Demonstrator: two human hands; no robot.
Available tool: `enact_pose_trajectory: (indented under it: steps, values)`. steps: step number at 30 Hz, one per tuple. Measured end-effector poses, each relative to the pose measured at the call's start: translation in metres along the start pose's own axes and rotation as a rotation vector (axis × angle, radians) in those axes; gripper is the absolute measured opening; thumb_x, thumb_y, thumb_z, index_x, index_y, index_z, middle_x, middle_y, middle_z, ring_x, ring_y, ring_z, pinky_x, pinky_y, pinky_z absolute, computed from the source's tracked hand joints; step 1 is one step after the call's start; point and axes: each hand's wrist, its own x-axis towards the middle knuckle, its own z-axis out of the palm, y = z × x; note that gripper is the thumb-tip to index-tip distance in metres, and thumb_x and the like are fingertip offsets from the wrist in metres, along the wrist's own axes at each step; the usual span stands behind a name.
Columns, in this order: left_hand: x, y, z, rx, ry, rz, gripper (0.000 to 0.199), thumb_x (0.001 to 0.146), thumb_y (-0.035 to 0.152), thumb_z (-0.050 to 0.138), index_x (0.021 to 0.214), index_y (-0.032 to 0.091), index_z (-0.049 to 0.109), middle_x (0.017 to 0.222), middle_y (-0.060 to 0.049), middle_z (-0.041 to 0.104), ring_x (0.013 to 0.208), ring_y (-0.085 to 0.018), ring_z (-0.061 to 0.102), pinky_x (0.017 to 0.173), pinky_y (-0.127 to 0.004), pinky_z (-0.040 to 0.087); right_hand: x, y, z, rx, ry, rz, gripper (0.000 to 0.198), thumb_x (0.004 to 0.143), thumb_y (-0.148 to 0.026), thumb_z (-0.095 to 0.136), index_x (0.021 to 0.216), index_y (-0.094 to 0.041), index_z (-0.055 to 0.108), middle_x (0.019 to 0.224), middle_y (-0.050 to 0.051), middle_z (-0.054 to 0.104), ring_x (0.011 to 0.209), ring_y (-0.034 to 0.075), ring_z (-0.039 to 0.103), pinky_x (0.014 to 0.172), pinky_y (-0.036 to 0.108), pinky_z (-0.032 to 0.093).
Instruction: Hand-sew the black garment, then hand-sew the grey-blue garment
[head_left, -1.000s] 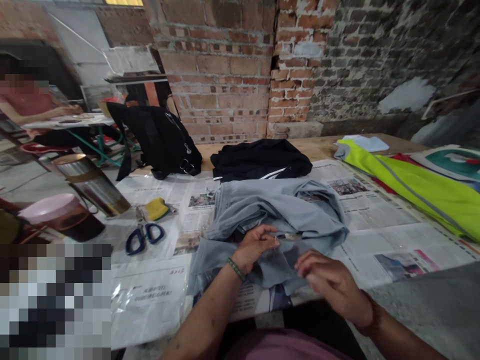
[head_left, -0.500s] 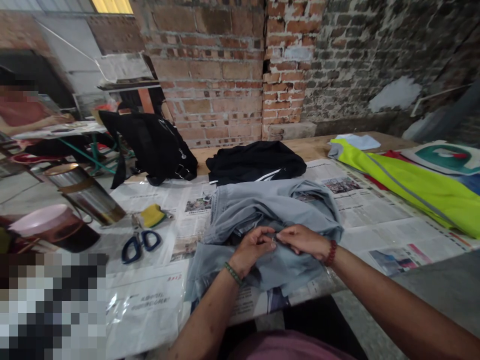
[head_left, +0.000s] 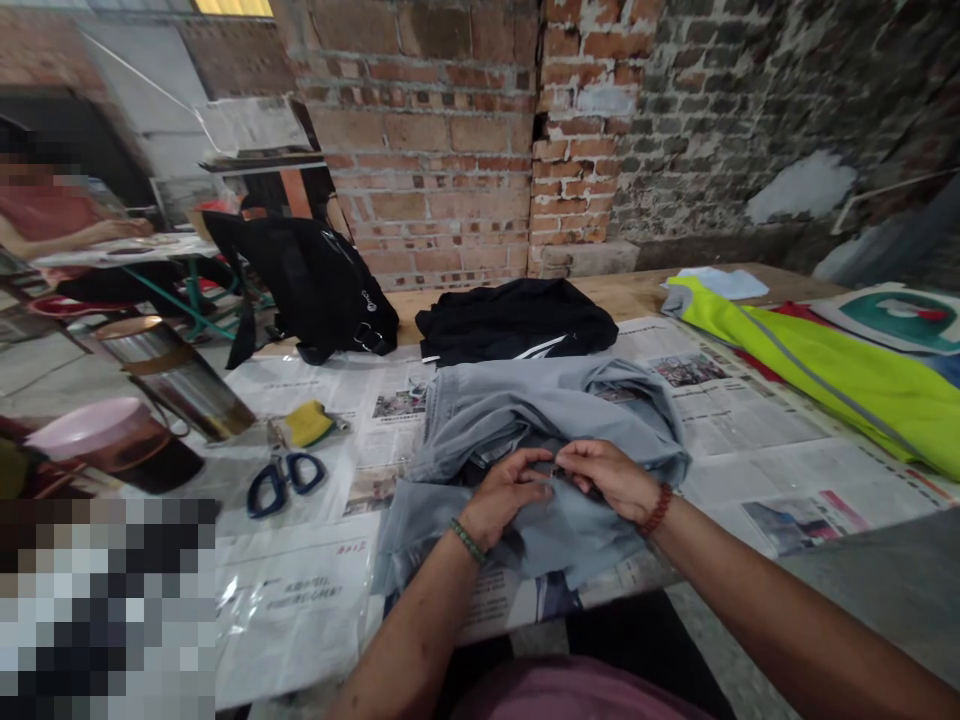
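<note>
A crumpled grey garment (head_left: 540, 385) lies in front of me on newspaper under clear plastic. My left hand (head_left: 501, 502) rests on it with thumb and fingers pinched together, seemingly on a bit of its cloth. Close against those fingertips, my right hand (head_left: 611, 480) is also closed in a pinch. Something small and thin shows between the two hands, too small to name. To the left lie scissors (head_left: 264, 490) with dark blue handles, their blades towards a yellow-and-green pad (head_left: 309, 424).
Behind the grey garment are a folded black garment (head_left: 517, 310) and a black bag (head_left: 319, 290). A steel flask (head_left: 176, 370) and a pink-lidded container (head_left: 154, 455) stand left. On the right are a fluorescent yellow garment (head_left: 832, 370) and an iron (head_left: 900, 315). Another person sits far left.
My right hand has lifted slightly, and its fingers have shifted at the pinch. The left hand stays on the garment. The whole view has shifted a little.
</note>
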Motion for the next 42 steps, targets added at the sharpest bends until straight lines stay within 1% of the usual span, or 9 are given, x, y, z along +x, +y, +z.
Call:
enact_pose_trajectory:
  steps: [16, 26, 30, 32, 34, 35, 37, 39, 42]
  values:
    - [0.001, -0.001, -0.002, 0.0, -0.018, -0.016, 0.05, 0.053, 0.01, 0.07, 0.101, 0.018, 0.058, 0.069, 0.004, 0.061, 0.054, -0.007, 0.051, 0.058, -0.02, 0.038, 0.006, 0.007, -0.002, 0.081, 0.125, -0.016, 0.027, 0.058, -0.037, 0.066, 0.063, -0.013, 0.055, 0.05, -0.006, 0.046, 0.038, 0.003, 0.035, 0.041, 0.019, 0.023]
    - [0.001, 0.001, -0.001, -0.002, -0.021, -0.027, 0.049, 0.052, 0.008, 0.069, 0.099, 0.018, 0.058, 0.068, 0.004, 0.062, 0.052, -0.007, 0.051, 0.057, -0.019, 0.038, 0.005, 0.005, 0.001, 0.015, 0.172, -0.015, 0.023, 0.064, -0.037, 0.061, 0.064, -0.015, 0.054, 0.045, -0.006, 0.045, 0.038, 0.005, 0.037, 0.041, 0.02, 0.026]
    - [0.0, 0.0, -0.001, -0.013, -0.018, -0.025, 0.049, 0.053, 0.007, 0.068, 0.1, 0.017, 0.058, 0.067, 0.004, 0.062, 0.052, -0.007, 0.052, 0.055, -0.019, 0.038, -0.006, 0.002, -0.002, -0.164, 0.219, -0.074, 0.023, 0.073, -0.034, 0.051, 0.084, -0.016, 0.058, 0.059, -0.002, 0.056, 0.045, 0.009, 0.048, 0.047, 0.023, 0.036]
    - [0.0, 0.0, -0.001, -0.024, -0.011, -0.02, 0.048, 0.053, 0.007, 0.068, 0.099, 0.017, 0.058, 0.068, 0.004, 0.063, 0.052, -0.007, 0.052, 0.055, -0.019, 0.038, -0.017, 0.002, -0.004, -0.341, 0.341, -0.215, 0.022, 0.076, -0.033, 0.048, 0.089, -0.017, 0.057, 0.066, 0.0, 0.059, 0.055, 0.012, 0.053, 0.054, 0.024, 0.04]
    - [0.0, -0.001, 0.0, -0.031, -0.005, -0.016, 0.049, 0.053, 0.007, 0.068, 0.099, 0.017, 0.058, 0.067, 0.004, 0.063, 0.052, -0.007, 0.051, 0.056, -0.019, 0.038, -0.031, 0.003, -0.005, -0.543, 0.444, -0.399, 0.018, 0.079, -0.034, 0.048, 0.082, -0.018, 0.057, 0.069, 0.001, 0.059, 0.063, 0.014, 0.055, 0.06, 0.025, 0.041]
    - [0.001, -0.001, 0.0, -0.03, -0.005, -0.012, 0.049, 0.053, 0.007, 0.068, 0.1, 0.017, 0.058, 0.066, 0.004, 0.063, 0.052, -0.007, 0.051, 0.056, -0.019, 0.037, -0.038, 0.003, -0.004, -0.638, 0.451, -0.474, 0.018, 0.079, -0.035, 0.049, 0.079, -0.018, 0.056, 0.07, 0.002, 0.058, 0.064, 0.014, 0.054, 0.061, 0.025, 0.041]
    - [0.001, -0.001, 0.0, -0.022, -0.022, -0.002, 0.049, 0.054, 0.008, 0.068, 0.1, 0.017, 0.059, 0.064, 0.004, 0.063, 0.054, -0.007, 0.052, 0.057, -0.019, 0.037, -0.048, 0.006, 0.002, -0.809, 0.377, -0.564, 0.019, 0.078, -0.037, 0.053, 0.076, -0.018, 0.056, 0.069, 0.002, 0.056, 0.063, 0.014, 0.052, 0.061, 0.025, 0.04]
    - [0.001, -0.001, 0.0, -0.008, -0.046, 0.007, 0.047, 0.055, 0.009, 0.069, 0.101, 0.017, 0.059, 0.065, 0.003, 0.063, 0.056, -0.008, 0.052, 0.058, -0.019, 0.037, -0.052, 0.008, 0.01, -0.938, 0.303, -0.606, 0.021, 0.075, -0.039, 0.058, 0.079, -0.018, 0.056, 0.07, 0.003, 0.056, 0.065, 0.015, 0.051, 0.062, 0.027, 0.039]
    - [0.0, -0.001, 0.001, 0.015, -0.033, 0.018, 0.042, 0.055, 0.011, 0.07, 0.096, 0.016, 0.062, 0.068, 0.001, 0.064, 0.059, -0.009, 0.053, 0.06, -0.02, 0.037, -0.05, 0.011, 0.021, -1.028, 0.315, -0.648, 0.019, 0.073, -0.035, 0.06, 0.079, -0.018, 0.055, 0.074, 0.004, 0.058, 0.07, 0.017, 0.053, 0.067, 0.029, 0.039]
